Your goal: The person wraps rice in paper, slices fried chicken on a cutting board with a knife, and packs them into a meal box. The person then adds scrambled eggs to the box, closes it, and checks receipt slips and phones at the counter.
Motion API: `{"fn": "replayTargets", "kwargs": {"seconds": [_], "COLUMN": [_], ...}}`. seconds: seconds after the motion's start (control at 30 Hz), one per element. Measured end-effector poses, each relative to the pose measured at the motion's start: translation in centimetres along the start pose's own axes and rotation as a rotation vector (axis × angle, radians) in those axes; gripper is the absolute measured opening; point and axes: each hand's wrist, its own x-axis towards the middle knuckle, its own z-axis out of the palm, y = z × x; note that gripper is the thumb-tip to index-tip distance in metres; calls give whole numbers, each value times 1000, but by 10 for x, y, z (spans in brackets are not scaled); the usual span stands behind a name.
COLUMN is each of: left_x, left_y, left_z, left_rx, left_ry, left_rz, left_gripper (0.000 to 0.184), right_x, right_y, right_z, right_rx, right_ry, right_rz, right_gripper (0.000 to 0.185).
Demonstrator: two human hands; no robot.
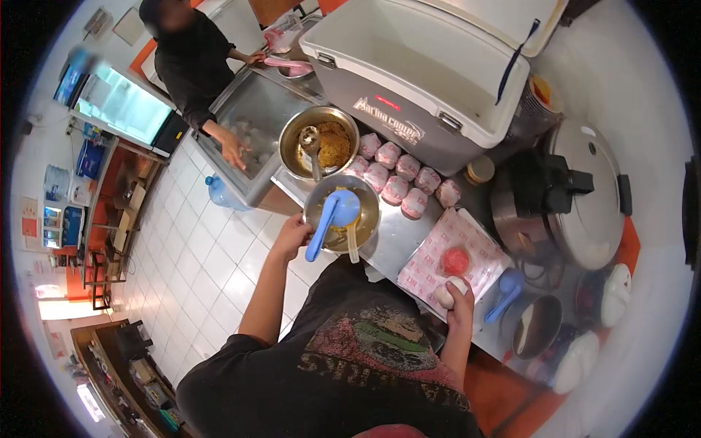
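My left hand (293, 235) grips the rim of a metal bowl (372, 228) at the table's edge. In that bowl rest a blue ladle (337, 213) and a pale-handled utensil (353, 244), with some yellowish bits. My right hand (458, 301) is closed round a white rounded lump (445, 295), whose exact kind I cannot make out. It is held over the near edge of a stack of pink-and-white printed paper (431, 264). A round red-pink piece (456, 260) lies on the top sheet. Several paper-wrapped balls (395, 190) stand in rows beyond the bowl.
Another metal bowl (290, 125) holds a brown crumbly mix and a spoon. Behind stands an open grey cooler (409, 109). A large lidded pot (526, 212), a blue ladle (505, 296) and a dark pot (537, 325) are at right. A person (191, 58) reaches over a glass-topped freezer (252, 95).
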Motion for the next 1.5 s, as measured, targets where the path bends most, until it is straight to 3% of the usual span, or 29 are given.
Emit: {"fn": "replayTargets", "kwargs": {"seconds": [0.2,0.3,0.43,0.5,0.57,0.7,0.77,0.87,0.97,1.07,1.13,1.17,1.23,1.5], "left_x": [0,14,106,147,200,291,339,433,474,475,466,459,474,491], "left_y": [32,79,117,161,183,240,265,282,299,297,301,301,294,290], "left_z": [-91,-133,-204,-208,-227,-215,-200,-188,-153,-132,-121,-119,-120,-123], "left_rx": [-68,-52,-117,-126,-38,-127,-212,-205,-250,-268,-404,-391,-377,-436], "left_ry": [141,201,149,198,218,224,224,35,27,-17,-29,-33,-67,-153], "left_rz": [45,92,193,267,266,345,330,326,316,338,356,356,328,284], "left_gripper": [18,18,8,7,11,13,14,16,22,15,23,30,32,45], "right_x": [14,13,-15,-21,-16,-44,-62,-99,-131,-147,-158,-163,-173,-233], "right_y": [16,19,28,47,78,120,147,168,181,220,238,246,257,309], "right_z": [30,55,110,143,156,209,229,258,283,285,293,293,294,316], "right_rx": [-87,-62,-32,61,103,239,200,250,301,324,352,358,453,476], "right_ry": [-70,25,118,282,290,303,301,428,512,585,576,596,558,748], "right_rz": [1,-33,-173,-221,-161,-182,-211,-195,-134,-78,-166,-168,-172,-246], "right_gripper": [47,48,43,45,48,49,41,48,51,52,31,31,53,49]}}
